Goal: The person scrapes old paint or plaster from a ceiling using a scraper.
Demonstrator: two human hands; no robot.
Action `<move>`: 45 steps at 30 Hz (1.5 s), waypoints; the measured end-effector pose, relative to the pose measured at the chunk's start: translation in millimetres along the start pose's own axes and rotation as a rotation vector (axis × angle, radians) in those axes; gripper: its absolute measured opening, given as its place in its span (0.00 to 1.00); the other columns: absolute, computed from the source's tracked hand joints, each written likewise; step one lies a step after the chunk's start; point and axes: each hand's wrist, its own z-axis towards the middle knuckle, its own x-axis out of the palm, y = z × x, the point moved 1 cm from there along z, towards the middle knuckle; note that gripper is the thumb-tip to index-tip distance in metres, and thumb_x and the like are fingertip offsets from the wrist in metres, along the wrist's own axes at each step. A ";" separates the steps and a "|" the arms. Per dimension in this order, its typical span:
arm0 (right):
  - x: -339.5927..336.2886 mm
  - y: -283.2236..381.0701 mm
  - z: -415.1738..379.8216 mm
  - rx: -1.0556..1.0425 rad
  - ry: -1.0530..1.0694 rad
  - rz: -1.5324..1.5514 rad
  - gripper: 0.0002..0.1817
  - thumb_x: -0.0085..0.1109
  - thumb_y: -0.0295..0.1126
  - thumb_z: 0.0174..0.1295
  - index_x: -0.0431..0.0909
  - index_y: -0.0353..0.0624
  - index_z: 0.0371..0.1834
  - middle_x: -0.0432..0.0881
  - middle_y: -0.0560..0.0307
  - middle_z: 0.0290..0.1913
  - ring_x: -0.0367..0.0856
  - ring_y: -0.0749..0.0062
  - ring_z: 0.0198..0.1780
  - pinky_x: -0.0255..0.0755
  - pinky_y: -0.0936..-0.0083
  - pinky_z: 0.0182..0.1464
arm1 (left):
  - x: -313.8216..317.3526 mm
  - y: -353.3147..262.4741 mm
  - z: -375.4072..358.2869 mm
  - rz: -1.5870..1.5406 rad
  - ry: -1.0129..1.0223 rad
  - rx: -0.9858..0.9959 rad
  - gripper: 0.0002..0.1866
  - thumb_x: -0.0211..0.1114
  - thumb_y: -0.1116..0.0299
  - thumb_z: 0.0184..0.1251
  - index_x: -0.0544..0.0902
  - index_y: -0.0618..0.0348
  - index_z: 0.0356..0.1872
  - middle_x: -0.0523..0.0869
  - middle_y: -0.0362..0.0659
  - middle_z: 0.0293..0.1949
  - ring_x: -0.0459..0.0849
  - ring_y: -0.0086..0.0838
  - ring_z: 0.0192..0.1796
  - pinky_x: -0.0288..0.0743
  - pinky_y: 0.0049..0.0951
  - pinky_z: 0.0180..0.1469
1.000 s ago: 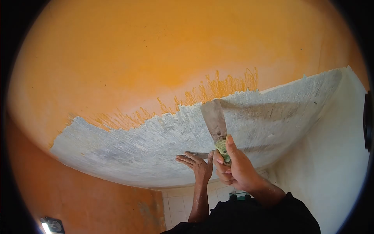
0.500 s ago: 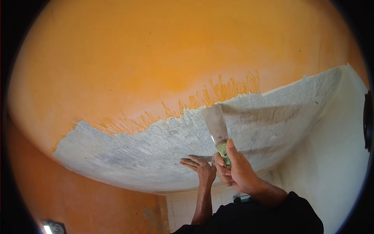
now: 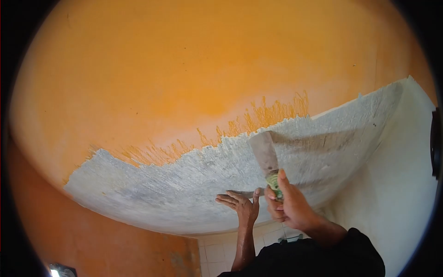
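Note:
My right hand (image 3: 290, 203) grips a paint scraper (image 3: 264, 152) by its green handle, thumb along the top. The wide metal blade points up and slightly left, its tip by the ragged lower edge of the orange paint (image 3: 198, 83). Below that edge lies a grey-white scraped patch (image 3: 184, 184) of wall with streaky marks. My left hand (image 3: 242, 205) is lower and to the left, its fingers stretched out and thumb apart, resting against the scraped patch. Nothing shows in it. Whether the blade touches the wall is hard to tell.
To the right is a pale wall (image 3: 387, 184) with a dark object (image 3: 435, 143) at the view's edge. An orange wall (image 3: 101, 226) stands at lower left, near a bright light (image 3: 55, 272). White tiles (image 3: 214, 253) show below my arms.
The view has shifted a little, so the wall and my hands sit slightly lower. The scraper blade has drawn back a little below the paint edge. My left hand stays open on the wall.

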 end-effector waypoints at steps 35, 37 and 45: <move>12.7 -5.1 6.6 -0.110 -0.008 -0.068 0.32 0.32 0.66 0.67 0.65 0.46 0.27 0.55 0.70 0.14 0.49 0.87 0.11 0.43 0.84 0.13 | -5.5 -3.1 -3.7 0.040 0.031 -0.060 0.60 0.60 0.42 0.63 0.25 0.80 0.65 0.17 0.80 0.62 0.14 0.76 0.65 0.20 0.74 0.62; 9.4 -4.2 4.4 -0.084 -0.017 -0.071 0.32 0.31 0.65 0.68 0.65 0.46 0.26 0.55 0.71 0.14 0.50 0.87 0.11 0.44 0.85 0.13 | -9.0 -4.9 -3.0 0.056 0.040 -0.059 0.61 0.60 0.43 0.63 0.24 0.78 0.66 0.16 0.79 0.63 0.14 0.75 0.66 0.20 0.73 0.63; 12.0 6.6 14.0 -0.171 0.083 -0.141 0.32 0.29 0.64 0.69 0.65 0.48 0.25 0.55 0.72 0.14 0.49 0.86 0.10 0.45 0.85 0.12 | -9.1 -3.3 -5.1 0.057 -0.001 0.022 0.60 0.60 0.41 0.63 0.20 0.66 0.68 0.16 0.76 0.64 0.14 0.70 0.68 0.20 0.69 0.65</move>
